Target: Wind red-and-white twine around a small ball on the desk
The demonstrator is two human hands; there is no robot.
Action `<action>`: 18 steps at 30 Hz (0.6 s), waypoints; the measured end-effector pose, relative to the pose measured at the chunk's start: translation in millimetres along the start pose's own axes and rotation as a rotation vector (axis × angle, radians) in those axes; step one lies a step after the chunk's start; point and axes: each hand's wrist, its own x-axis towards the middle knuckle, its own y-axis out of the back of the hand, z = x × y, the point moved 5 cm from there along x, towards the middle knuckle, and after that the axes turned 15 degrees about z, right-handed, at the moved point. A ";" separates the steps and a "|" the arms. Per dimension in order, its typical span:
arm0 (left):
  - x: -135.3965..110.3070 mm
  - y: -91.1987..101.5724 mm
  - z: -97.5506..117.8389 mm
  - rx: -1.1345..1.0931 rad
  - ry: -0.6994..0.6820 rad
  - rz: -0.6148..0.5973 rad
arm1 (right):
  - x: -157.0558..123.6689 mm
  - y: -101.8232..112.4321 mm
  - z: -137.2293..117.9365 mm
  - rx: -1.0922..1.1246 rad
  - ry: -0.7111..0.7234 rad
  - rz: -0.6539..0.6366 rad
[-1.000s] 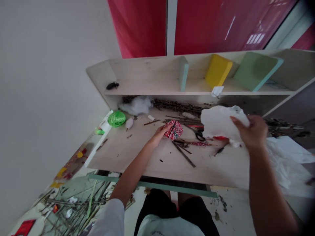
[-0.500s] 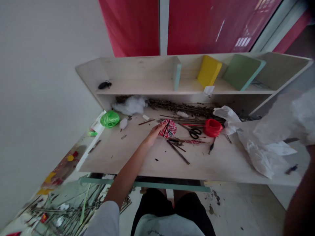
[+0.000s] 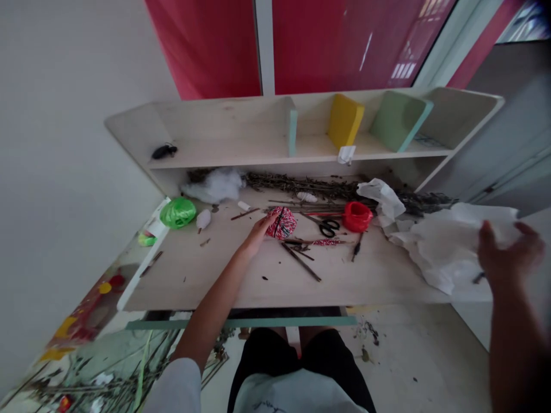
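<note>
My left hand (image 3: 259, 229) reaches over the desk, its fingers closed on the left side of a ball of red and white twine (image 3: 282, 223) with a dark band round it. My right hand (image 3: 510, 252) is at the far right, slightly blurred, thumb and fingers apart with nothing between them. Below and beyond it lies a crumpled white plastic bag (image 3: 439, 246). To the right of the twine ball are black-handled scissors (image 3: 329, 228) and a roll of red plastic string (image 3: 357, 217). A stick wrapped in red and white twine (image 3: 326, 242) lies just in front of them.
Dry twigs (image 3: 301, 184) lie along the back under the shelf (image 3: 224, 159). White stuffing (image 3: 219, 184), a green string roll (image 3: 178, 213) and a white wrapped piece (image 3: 204, 219) are at the left. A loose stick (image 3: 301, 262) lies mid-desk. More sticks (image 3: 107, 367) litter the floor.
My right hand has come into view and parted from the white bag, which was raised and now lies lower on the desk. The left hand stays on the twine ball. The view has shifted right.
</note>
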 end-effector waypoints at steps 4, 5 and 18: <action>-0.1 -1.0 1.0 -0.020 -0.013 -0.012 | -32.0 -29.1 -17.0 0.022 0.137 -0.428; -0.9 -1.2 1.1 -0.017 -0.005 -0.008 | -39.1 -29.4 -20.2 0.004 0.199 -0.439; -4.5 -1.4 1.3 -0.029 0.047 -0.037 | -42.6 28.1 -150.4 0.412 0.394 -0.028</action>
